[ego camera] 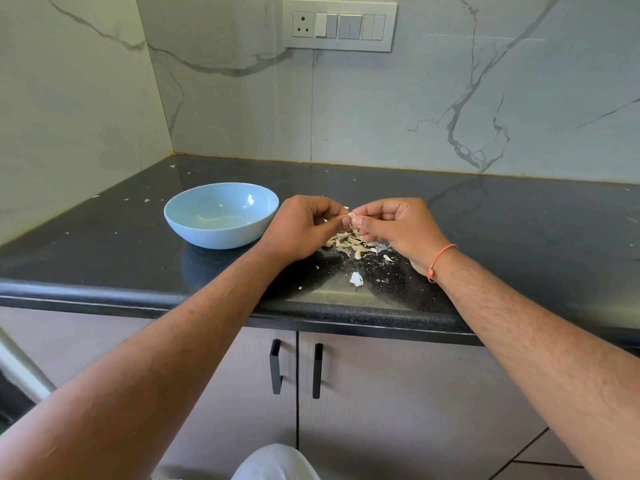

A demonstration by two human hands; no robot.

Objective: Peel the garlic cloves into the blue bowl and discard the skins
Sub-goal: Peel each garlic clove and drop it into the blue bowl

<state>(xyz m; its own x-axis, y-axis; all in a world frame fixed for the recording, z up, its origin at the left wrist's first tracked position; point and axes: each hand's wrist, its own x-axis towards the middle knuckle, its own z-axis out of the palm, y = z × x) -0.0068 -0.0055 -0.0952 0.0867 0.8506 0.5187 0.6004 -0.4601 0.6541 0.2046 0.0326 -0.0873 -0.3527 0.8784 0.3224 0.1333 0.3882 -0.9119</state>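
Note:
A light blue bowl [221,213] stands on the black counter, left of my hands. Pale bits lie at its bottom. My left hand [301,230] and my right hand [394,226] meet above the counter and pinch one small garlic clove [350,215] between their fingertips. Directly below the hands lies a pile of garlic cloves and skins [349,244]. A larger white skin flake [356,278] rests nearer the counter's front edge.
The black stone counter [519,216] runs into a corner with marble walls behind and at left. Small skin flecks dot it around the bowl. A switch panel [339,24] is on the back wall. Cabinet doors with black handles [277,368] are below the edge.

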